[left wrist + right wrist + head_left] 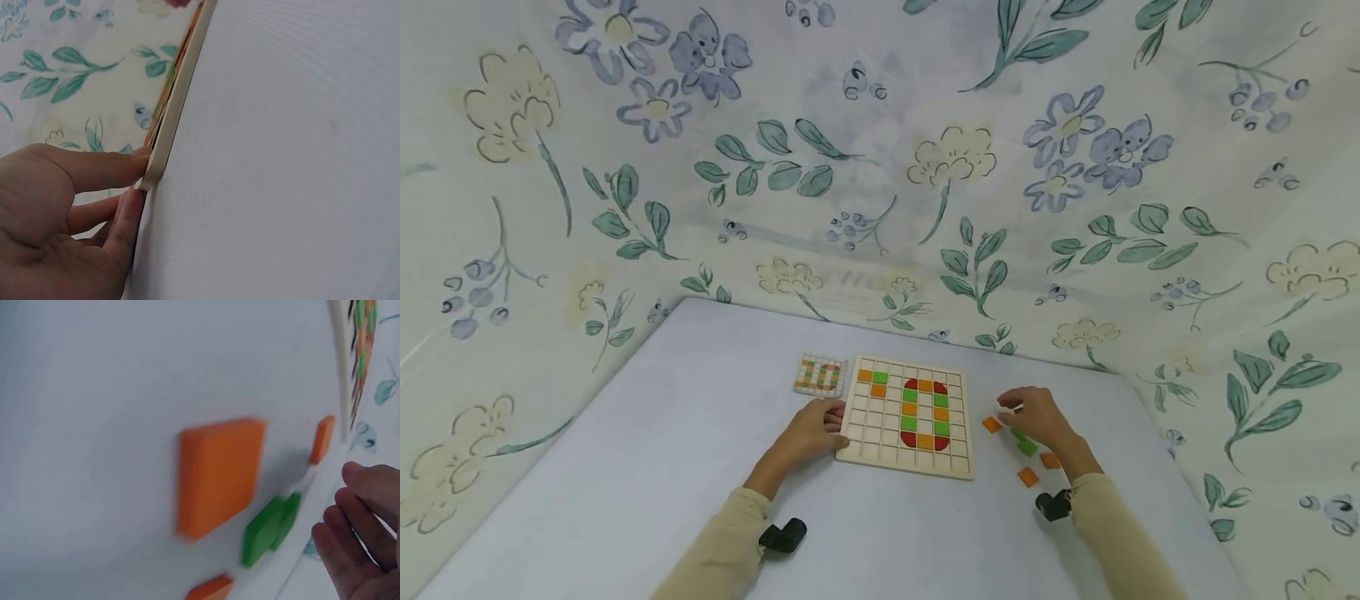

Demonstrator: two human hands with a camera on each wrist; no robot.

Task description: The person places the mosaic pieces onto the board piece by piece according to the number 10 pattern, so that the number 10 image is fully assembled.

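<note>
A square wooden grid board (868, 429) lies on the table, with orange, green and red tiles set in some of its squares. My left hand (808, 431) holds the board at its left edge; in the left wrist view the thumb (119, 169) touches the board's edge near a corner and the fingers lie beside it. To the right of the board, my right hand (1036, 414) hovers over loose tiles with its fingers loosely bent and nothing visible between them. An orange tile (992, 424) and green tiles (1027, 447) lie closest to it.
A small pattern card (807, 385) with coloured squares lies beyond the left hand, beside the board. More orange tiles (1028, 477) lie nearer the right wrist. The white table (647, 450) meets a flower-printed cloth (865, 275) at the back and sides.
</note>
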